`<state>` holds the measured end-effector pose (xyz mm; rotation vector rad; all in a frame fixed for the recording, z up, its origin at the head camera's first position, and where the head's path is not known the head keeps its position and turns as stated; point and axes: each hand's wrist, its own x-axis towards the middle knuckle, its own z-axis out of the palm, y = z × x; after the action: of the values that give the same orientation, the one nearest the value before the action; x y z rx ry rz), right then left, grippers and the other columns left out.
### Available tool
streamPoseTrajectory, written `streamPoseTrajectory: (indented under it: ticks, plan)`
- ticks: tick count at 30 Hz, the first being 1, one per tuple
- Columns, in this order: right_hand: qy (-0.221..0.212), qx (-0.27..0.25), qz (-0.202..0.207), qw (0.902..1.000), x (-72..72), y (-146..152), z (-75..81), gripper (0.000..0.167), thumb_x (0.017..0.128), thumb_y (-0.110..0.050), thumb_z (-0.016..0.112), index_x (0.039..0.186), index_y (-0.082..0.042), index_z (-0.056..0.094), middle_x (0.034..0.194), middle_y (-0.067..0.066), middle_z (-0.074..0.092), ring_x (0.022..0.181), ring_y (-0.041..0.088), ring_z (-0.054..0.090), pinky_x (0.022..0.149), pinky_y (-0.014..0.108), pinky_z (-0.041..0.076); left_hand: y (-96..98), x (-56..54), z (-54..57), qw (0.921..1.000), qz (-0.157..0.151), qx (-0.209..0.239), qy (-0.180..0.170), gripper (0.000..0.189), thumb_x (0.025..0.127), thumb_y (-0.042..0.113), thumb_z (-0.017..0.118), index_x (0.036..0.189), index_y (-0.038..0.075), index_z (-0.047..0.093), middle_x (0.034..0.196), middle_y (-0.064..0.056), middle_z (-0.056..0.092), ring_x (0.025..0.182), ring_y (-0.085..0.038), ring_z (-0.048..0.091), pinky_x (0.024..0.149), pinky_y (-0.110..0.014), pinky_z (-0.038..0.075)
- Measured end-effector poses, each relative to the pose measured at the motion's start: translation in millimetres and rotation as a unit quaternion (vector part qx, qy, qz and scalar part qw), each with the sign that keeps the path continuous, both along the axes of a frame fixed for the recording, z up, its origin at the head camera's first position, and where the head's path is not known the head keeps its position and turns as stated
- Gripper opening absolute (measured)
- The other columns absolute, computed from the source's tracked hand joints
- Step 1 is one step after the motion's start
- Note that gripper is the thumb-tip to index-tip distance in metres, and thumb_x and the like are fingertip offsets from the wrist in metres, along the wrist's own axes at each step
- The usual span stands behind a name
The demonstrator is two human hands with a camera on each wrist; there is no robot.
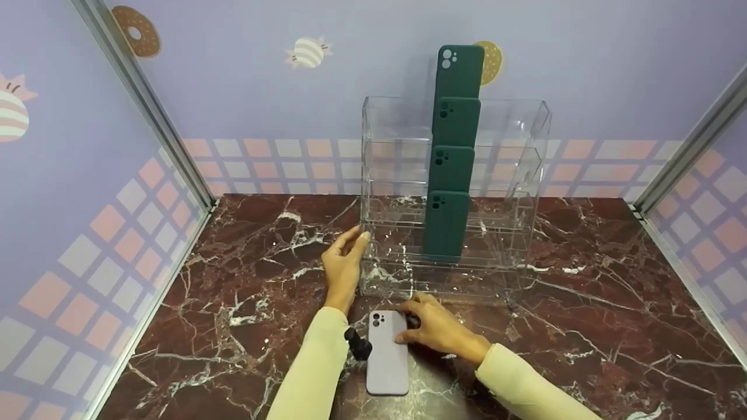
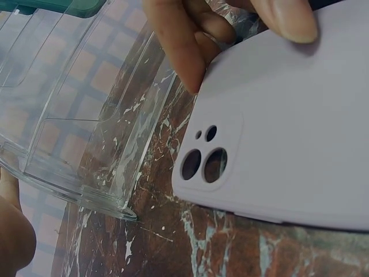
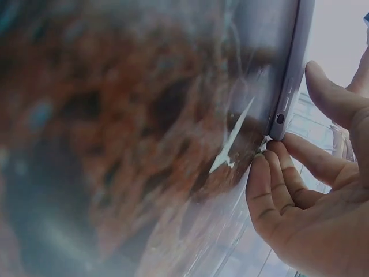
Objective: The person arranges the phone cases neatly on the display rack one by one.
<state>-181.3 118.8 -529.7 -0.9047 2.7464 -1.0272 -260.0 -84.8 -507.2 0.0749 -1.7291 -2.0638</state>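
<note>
A lilac phone case (image 1: 387,361) with camera holes at its top lies near the front of the table. My right hand (image 1: 437,329) pinches its upper right part, the thumb (image 2: 294,20) on the back face and the other fingers at the top corner and edge, as the right wrist view also shows. Behind it stands a clear stepped display rack (image 1: 455,280), holding several dark green phone cases (image 1: 446,224) in a rising column. My left hand (image 1: 343,265) touches the rack's left side wall with thumb and fingertips. How its other fingers lie is partly hidden.
The rack stands on a dark red marbled table (image 1: 262,326). A patterned back wall (image 1: 262,105) rises close behind it, and side panels with metal posts (image 1: 157,111) bound the space. A black wrist camera (image 1: 358,345) on the left forearm overlaps the lilac case's left edge.
</note>
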Motion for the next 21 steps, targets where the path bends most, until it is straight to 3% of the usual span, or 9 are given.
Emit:
streamPoseTrajectory:
  ticks: [14, 21]
  plan:
    - [-0.024, -0.013, -0.012, 0.9995, 1.8, 0.6, 0.3, 0.051, 0.077, -0.022, 0.096, 0.113, -0.001, 0.066, 0.110, 0.008, 0.058, 0.107, 0.028, 0.056, 0.095, 0.051, 0.054, 0.2, 1.6, 1.0, 0.9999, -0.010, 0.003, 0.000, 0.031, 0.096, 0.007, 0.079, 0.124, -0.006, 0.075, 0.107, -0.011, 0.079, 0.093, -0.015, 0.072, 0.079, -0.024, 0.056]
    - [-0.049, -0.027, 0.004, 0.9984, 0.5, 6.6, 1.5, 0.051, 0.077, -0.020, 0.096, 0.110, -0.003, 0.062, 0.104, 0.005, 0.060, 0.097, 0.023, 0.057, 0.088, 0.045, 0.054, 0.1, -0.5, -1.2, 0.9999, -0.009, 0.011, 0.008, 0.030, 0.096, 0.006, 0.079, 0.123, -0.006, 0.075, 0.108, -0.012, 0.079, 0.093, -0.015, 0.072, 0.081, -0.024, 0.056]
